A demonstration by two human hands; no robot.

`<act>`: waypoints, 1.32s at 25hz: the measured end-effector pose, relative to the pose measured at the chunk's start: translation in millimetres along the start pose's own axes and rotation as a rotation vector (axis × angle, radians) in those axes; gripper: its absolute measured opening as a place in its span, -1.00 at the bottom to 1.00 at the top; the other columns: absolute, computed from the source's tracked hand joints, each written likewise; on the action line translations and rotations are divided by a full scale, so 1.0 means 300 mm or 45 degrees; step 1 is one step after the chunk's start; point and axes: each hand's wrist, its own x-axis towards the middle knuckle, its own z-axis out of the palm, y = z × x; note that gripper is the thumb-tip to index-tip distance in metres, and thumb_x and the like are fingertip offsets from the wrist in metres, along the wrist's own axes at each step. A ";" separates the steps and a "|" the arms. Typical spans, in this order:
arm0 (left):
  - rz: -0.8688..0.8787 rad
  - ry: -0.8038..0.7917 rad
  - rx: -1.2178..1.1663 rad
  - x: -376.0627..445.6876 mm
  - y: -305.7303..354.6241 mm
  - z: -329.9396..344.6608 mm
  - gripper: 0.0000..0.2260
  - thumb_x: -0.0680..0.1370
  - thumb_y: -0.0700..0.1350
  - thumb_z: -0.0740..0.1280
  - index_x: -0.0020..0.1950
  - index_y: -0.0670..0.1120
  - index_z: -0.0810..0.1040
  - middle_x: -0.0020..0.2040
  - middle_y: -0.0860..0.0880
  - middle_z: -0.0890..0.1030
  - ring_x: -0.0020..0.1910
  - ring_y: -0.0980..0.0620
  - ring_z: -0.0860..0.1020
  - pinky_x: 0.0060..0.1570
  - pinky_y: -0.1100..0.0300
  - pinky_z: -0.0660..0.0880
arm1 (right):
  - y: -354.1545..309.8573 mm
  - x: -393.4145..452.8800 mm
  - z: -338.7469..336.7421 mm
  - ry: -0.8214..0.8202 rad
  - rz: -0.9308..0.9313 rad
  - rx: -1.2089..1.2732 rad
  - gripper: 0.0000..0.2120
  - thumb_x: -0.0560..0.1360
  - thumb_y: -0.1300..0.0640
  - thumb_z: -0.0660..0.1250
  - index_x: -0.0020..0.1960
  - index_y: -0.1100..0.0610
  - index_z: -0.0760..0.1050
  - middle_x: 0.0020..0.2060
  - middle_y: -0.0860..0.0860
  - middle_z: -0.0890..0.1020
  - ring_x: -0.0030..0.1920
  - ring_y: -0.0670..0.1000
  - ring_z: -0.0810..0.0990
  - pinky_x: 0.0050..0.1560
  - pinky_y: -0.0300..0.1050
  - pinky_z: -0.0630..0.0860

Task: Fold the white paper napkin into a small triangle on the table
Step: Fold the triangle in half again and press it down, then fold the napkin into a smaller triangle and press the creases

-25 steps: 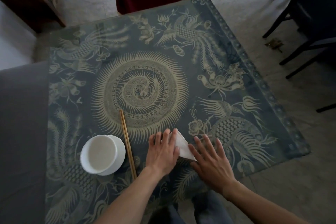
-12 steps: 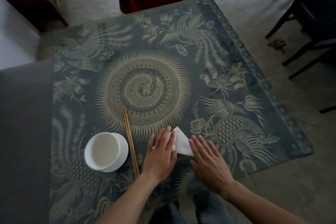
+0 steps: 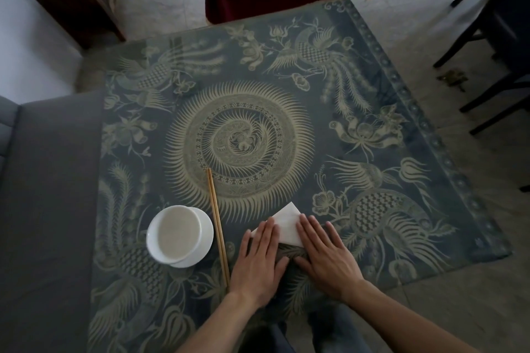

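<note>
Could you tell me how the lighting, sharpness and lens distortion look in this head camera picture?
Head view: dim, soft light, so the white napkin and bowl stand out brightest; faint pale glare on the table at its far left corner; wide-angle bending curves the table edges; the left hand and right hand look fairly sharp, while the corners darken and soften.

white paper napkin (image 3: 287,223), folded triangle, flat on table (image 3: 372,100), near edge
</note>
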 end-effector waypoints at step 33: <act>-0.817 0.054 -0.886 0.129 -0.002 -0.169 -0.82 0.41 0.07 0.39 -0.04 0.04 0.56 -0.05 0.07 0.56 -0.01 0.00 0.51 0.03 0.02 0.43 | 0.002 -0.052 -0.029 0.061 0.018 -0.057 -0.40 0.55 -0.15 0.05 0.49 0.15 0.30 0.49 0.07 0.30 0.48 0.15 0.25 0.37 0.18 0.03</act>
